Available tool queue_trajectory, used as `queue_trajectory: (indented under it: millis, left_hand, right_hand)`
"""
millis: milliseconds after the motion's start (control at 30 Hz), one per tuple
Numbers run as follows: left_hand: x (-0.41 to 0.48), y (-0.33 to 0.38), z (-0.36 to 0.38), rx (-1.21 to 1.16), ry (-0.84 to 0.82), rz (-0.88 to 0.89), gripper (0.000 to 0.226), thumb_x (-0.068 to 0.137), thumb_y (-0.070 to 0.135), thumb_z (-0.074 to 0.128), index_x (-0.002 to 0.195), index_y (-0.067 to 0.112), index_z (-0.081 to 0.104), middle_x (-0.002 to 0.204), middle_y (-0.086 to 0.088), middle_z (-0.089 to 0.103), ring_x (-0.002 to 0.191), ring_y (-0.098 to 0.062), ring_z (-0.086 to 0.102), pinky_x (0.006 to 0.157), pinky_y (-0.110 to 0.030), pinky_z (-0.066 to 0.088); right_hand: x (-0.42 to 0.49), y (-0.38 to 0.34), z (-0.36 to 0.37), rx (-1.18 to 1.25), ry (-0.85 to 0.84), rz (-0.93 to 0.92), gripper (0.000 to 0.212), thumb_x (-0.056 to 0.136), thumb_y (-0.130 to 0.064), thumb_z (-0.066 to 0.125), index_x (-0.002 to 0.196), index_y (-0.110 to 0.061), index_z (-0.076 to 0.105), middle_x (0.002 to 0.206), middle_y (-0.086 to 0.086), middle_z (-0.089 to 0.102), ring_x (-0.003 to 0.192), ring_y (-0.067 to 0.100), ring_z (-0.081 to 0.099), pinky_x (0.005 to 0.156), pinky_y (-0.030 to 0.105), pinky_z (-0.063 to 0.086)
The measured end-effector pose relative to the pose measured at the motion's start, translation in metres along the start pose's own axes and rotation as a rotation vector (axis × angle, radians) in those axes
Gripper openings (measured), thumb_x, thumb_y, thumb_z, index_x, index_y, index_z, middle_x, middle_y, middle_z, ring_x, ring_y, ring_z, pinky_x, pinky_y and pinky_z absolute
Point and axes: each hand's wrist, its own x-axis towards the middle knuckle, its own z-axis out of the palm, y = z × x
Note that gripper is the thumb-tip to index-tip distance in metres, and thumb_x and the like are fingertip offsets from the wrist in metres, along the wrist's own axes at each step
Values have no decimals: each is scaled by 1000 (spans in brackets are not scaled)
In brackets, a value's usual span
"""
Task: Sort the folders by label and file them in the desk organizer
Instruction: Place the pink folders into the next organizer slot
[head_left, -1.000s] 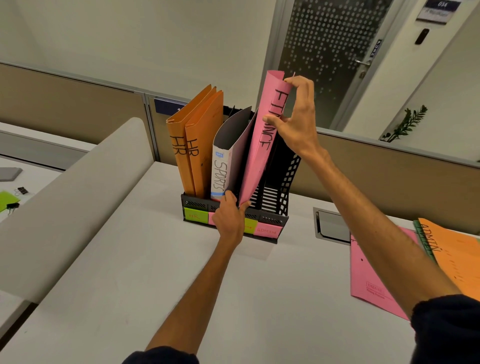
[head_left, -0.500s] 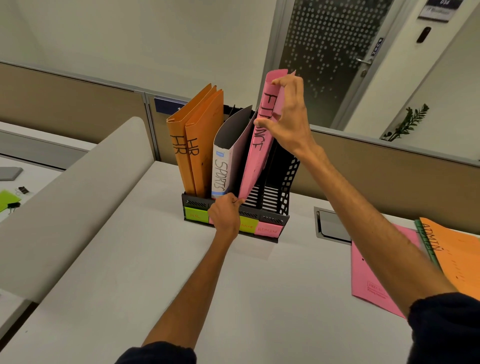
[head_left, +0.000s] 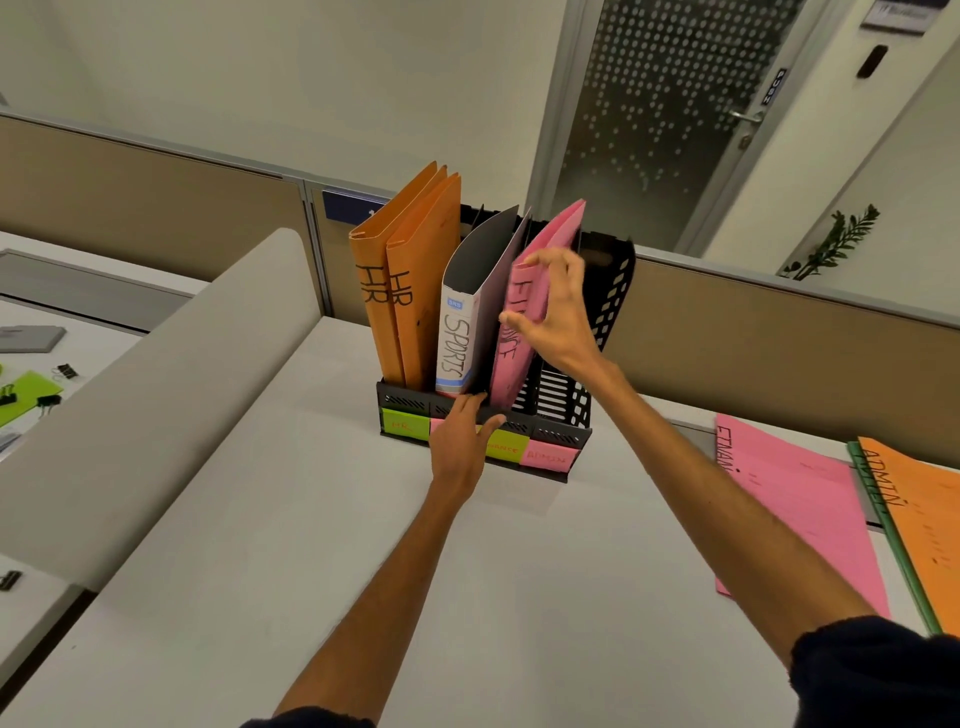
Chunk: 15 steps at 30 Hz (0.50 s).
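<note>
A black desk organizer (head_left: 563, 415) stands at the back of the white desk, with coloured sticky labels along its front. Two orange HR folders (head_left: 410, 291) fill its left slot, and a grey SPORTS folder (head_left: 457, 338) stands beside them. The pink FINANCE folder (head_left: 550, 234) stands in the third slot, leaning left. My right hand (head_left: 556, 317) lies against its front edge and right face with fingers spread and fairly straight, blurred by motion. Fingers extended, my left hand (head_left: 462, 441) rests on the organizer's front rail, below the SPORTS folder.
A second pink folder (head_left: 795, 509) lies flat on the desk at the right, next to a green folder edge (head_left: 883, 535) and an orange ADMIN folder (head_left: 930, 519). A grey padded partition (head_left: 156, 389) runs along the left; binder clips (head_left: 49, 402) lie beyond it.
The pink FINANCE folder has dropped lower into the third slot. My right hand slid from its top edge down to its middle and loosened; my left hand's fingers straightened on the front rail.
</note>
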Motion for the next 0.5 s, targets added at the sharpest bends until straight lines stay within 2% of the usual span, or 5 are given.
queue_trajectory:
  millis: [33, 100, 267, 333, 500]
  left_hand:
    - [0, -2, -1, 5, -15, 14, 56, 94, 53, 49, 139, 19, 49, 145, 1, 49, 126, -18, 52, 94, -35, 48]
    - [0, -5, -3, 24, -46, 42, 55, 96, 51, 47, 141, 20, 46, 148, 1, 46, 128, -18, 51, 96, -34, 48]
    - [-3, -2, -5, 77, -116, 53, 61, 96, 52, 46, 147, 20, 36, 154, 0, 36, 134, -20, 46, 101, -38, 46]
    - [-6, 1, -7, 86, -148, 60, 66, 96, 52, 45, 150, 19, 30, 157, 0, 29, 136, -20, 43, 104, -39, 44]
    - [-12, 4, -21, 98, -186, 86, 68, 97, 49, 46, 153, 19, 23, 160, 1, 24, 131, -21, 49, 105, -40, 46]
  right_hand:
    - [-6, 4, 5, 25, -31, 29, 68, 76, -18, 80, 132, -15, 40, 138, 13, 31, 126, 22, 43, 102, 33, 48]
    - [-9, 10, 7, 67, -37, 46, 68, 78, -17, 78, 133, -17, 38, 137, 10, 35, 124, 18, 45, 102, 33, 47]
    - [-10, 9, 6, 106, -73, -1, 67, 78, -14, 74, 133, -19, 36, 136, 4, 38, 122, 7, 45, 93, 6, 43]
    - [-14, 6, 7, 111, -76, -19, 69, 80, -13, 72, 137, -22, 34, 139, 3, 38, 122, 4, 45, 92, 1, 40]
    - [-25, -1, -2, 119, -131, 36, 86, 82, -12, 71, 147, -40, 21, 146, 2, 35, 130, 14, 44, 97, 25, 47]
